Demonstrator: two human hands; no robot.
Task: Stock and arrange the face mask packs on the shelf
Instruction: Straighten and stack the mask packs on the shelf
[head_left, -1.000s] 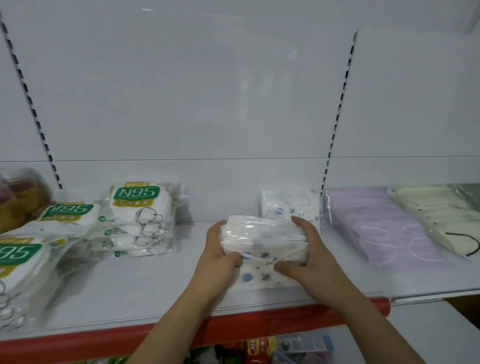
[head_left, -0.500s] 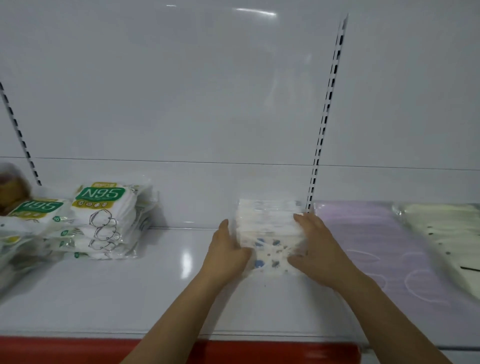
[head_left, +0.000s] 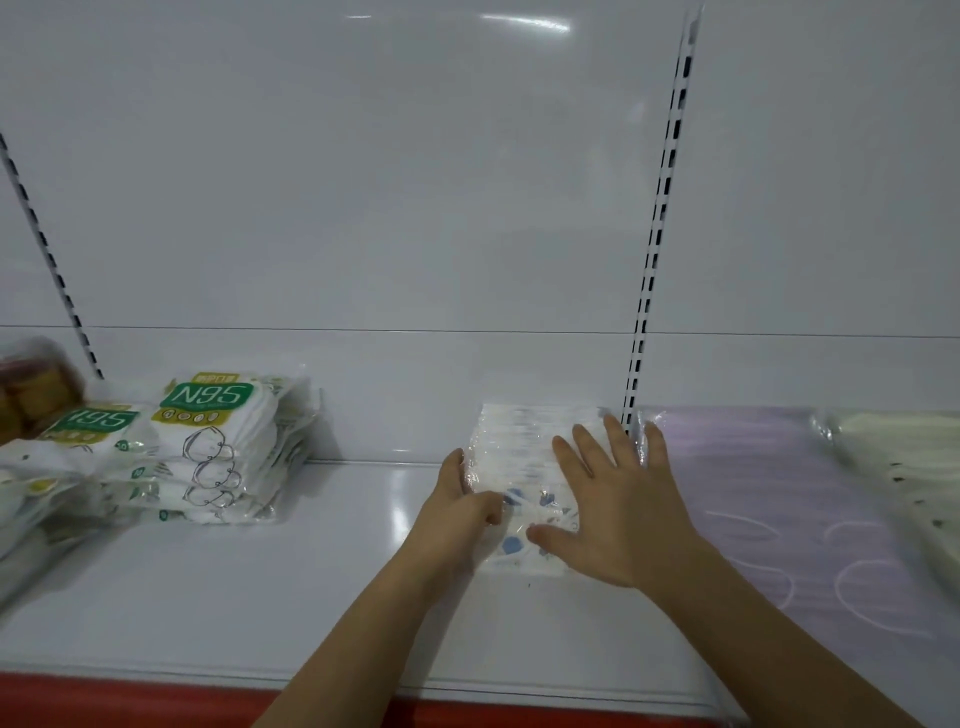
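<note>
A clear-wrapped face mask pack (head_left: 519, 441), white with blue prints, lies on the white shelf (head_left: 311, 571) against the back panel. It appears to sit on another pack of the same kind. My left hand (head_left: 462, 514) grips its left front edge, thumb on top. My right hand (head_left: 618, 504) rests flat on the pack's right half with its fingers spread, covering much of it.
A stack of green-labelled N95 packs (head_left: 218, 447) stands at the left, with more at the far left edge. A purple mask pack (head_left: 769, 493) and a cream one (head_left: 904, 457) lie to the right. A slotted upright (head_left: 660, 234) rises behind. The shelf front carries a red strip (head_left: 130, 701).
The pack went from the shelf front to the back, onto the pack there. My right hand let go and now lies flat on top. The view moved closer.
</note>
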